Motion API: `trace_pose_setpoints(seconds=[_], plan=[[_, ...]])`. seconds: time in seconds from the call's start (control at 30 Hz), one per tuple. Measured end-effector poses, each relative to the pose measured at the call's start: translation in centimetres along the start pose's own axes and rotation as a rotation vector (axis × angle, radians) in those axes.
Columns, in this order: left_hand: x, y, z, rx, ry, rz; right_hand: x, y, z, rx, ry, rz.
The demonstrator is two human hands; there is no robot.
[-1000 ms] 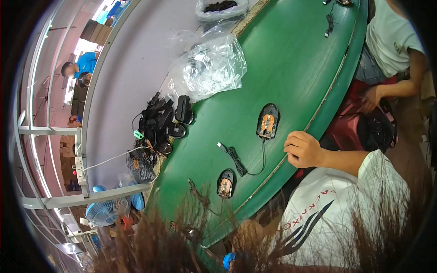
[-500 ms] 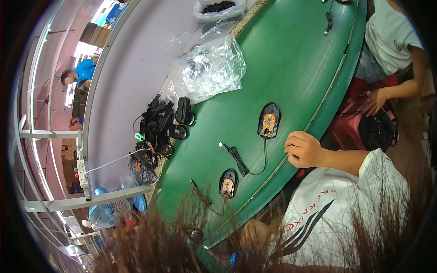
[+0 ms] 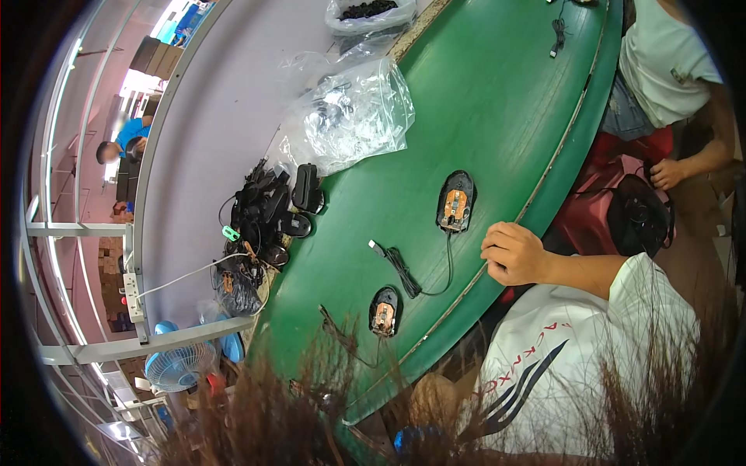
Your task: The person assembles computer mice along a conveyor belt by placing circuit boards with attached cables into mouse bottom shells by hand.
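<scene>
My right hand (image 3: 513, 254) rests at the near edge of the green table, its fingers curled closed with nothing showing in them. Just beyond it lies an opened black computer mouse (image 3: 455, 203), its copper-coloured circuit board exposed. A coiled black cable (image 3: 404, 272) runs from this mouse across the table. Nearer to me is a second opened mouse (image 3: 384, 311), with its own cable (image 3: 336, 330) partly behind my hair. A rounded skin-coloured shape (image 3: 435, 396) shows through the hair below the table edge; I cannot tell whether it is my left hand.
A pile of black mouse parts and cables (image 3: 260, 210) lies along the green table's (image 3: 497, 85) far side. Clear plastic bags (image 3: 350, 113) and a bag of small black pieces (image 3: 371, 15) lie beyond. A co-worker's hand (image 3: 667, 175) is by a red stool (image 3: 594, 206).
The co-worker's hand at the right has drawn back from the dark bag, its fingers now curled. The person in blue has shifted slightly. My right hand looks unchanged; the view has shifted slightly.
</scene>
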State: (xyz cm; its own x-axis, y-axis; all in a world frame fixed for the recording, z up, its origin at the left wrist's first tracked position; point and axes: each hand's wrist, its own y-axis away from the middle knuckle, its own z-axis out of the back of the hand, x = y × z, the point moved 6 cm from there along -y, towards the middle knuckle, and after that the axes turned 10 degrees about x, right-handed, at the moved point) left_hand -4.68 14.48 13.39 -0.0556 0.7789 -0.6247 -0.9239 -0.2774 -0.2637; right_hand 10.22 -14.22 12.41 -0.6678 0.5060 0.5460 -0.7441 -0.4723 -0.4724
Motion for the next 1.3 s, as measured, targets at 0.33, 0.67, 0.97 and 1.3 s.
trace_pose_setpoints(seconds=[0.33, 0.67, 0.97, 1.3], plan=[[0.10, 0.24, 0.04, -0.008, -0.023, 0.004, 0.31, -0.05, 0.20, -0.028, 0.029, 0.036], [-0.07, 0.47, 0.25, -0.011, -0.044, -0.004, 0.45, 0.00, 0.53, -0.045, 0.023, 0.038], [0.07, 0.46, -0.03, -0.012, -0.057, -0.001, 0.32, -0.14, 0.39, -0.043, 0.029, 0.042], [0.56, 0.34, -0.16, -0.018, -0.071, 0.005, 0.11, -0.36, 0.17, -0.033, 0.033, 0.021]])
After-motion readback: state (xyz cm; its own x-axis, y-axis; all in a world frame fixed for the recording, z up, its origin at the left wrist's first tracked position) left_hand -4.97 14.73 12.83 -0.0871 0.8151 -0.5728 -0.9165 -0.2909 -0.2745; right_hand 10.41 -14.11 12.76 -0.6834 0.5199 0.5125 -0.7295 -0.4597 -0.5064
